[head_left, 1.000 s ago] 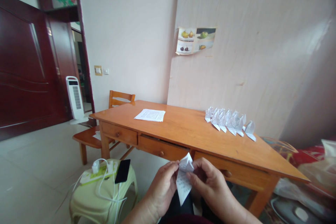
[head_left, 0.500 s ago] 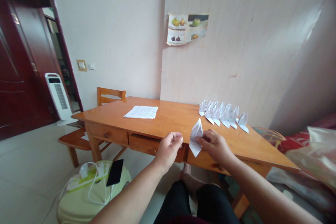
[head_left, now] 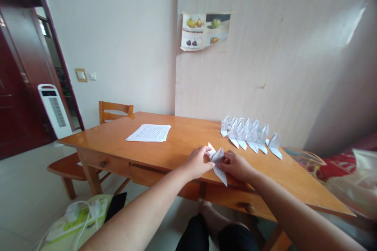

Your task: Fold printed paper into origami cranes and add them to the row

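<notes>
A folded paper piece [head_left: 218,156], white with print on it, is pinched between both hands at the front edge of the wooden table [head_left: 182,137]. My left hand [head_left: 200,162] grips its left side with thumb and fingers. On its right side, my right hand [head_left: 235,163] is closed on it, fingertips partly hidden. One pointed flap stands up and another points down toward the table edge. Several similar folded paper pieces [head_left: 246,134] stand in rows at the back right. A stack of printed sheets [head_left: 149,133] lies flat on the left half of the table.
A wooden chair [head_left: 115,112] and a bench [head_left: 63,164] stand at the table's left. At lower left, a stool bears a power strip [head_left: 78,219] with cables and a black phone [head_left: 116,206]. Plastic bags [head_left: 353,184] lie at the right. Drawers with knobs run under the tabletop.
My left hand has moved right and taken hold of the folded paper, which only my right hand held before. The paper's flaps now spread in different directions. The view has shifted slightly right.
</notes>
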`<state>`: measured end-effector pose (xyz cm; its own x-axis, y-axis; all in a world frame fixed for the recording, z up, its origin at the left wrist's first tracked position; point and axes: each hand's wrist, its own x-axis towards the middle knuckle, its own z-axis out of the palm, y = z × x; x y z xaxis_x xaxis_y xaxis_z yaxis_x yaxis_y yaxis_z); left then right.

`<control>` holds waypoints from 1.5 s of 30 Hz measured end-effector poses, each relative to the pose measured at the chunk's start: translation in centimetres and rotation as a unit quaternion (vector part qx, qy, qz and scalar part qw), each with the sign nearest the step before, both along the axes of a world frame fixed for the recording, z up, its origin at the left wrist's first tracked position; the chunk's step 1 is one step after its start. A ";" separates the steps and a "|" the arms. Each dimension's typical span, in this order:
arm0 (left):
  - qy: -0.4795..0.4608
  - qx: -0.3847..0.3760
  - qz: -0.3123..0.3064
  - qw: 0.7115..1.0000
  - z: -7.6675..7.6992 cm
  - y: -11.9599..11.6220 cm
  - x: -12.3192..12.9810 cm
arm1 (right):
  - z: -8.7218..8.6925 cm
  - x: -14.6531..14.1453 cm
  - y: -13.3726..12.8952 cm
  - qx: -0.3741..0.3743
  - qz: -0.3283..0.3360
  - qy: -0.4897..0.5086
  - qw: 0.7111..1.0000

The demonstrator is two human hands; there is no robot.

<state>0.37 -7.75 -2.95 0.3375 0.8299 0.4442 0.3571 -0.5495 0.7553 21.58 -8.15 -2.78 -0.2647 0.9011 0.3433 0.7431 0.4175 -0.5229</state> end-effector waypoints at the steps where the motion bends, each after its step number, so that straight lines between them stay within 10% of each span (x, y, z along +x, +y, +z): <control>1: 0.018 0.008 -0.002 1.000 0.0 0.1 0.0 | 0.0 0.2 0.0 -0.005 0.004 -0.007 1.000; 23: 0.241 -0.024 -0.031 0.970 2.2 8.0 0.9 | 0.5 1.0 5.0 -0.096 0.007 -0.028 0.995; 32: 0.174 -0.188 -0.223 0.941 4.0 10.3 1.5 | 2.8 3.1 8.0 -0.215 0.017 0.049 0.975; 45: 0.023 -0.240 -0.204 0.949 2.6 9.4 2.1 | 1.3 0.7 8.2 -0.257 -0.015 0.217 0.942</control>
<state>2.48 1.61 -0.40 0.6847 0.7284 0.0254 0.2273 -0.2465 0.9421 22.26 0.03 -1.48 -0.1723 0.9825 -0.0703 0.4205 0.0088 -0.9072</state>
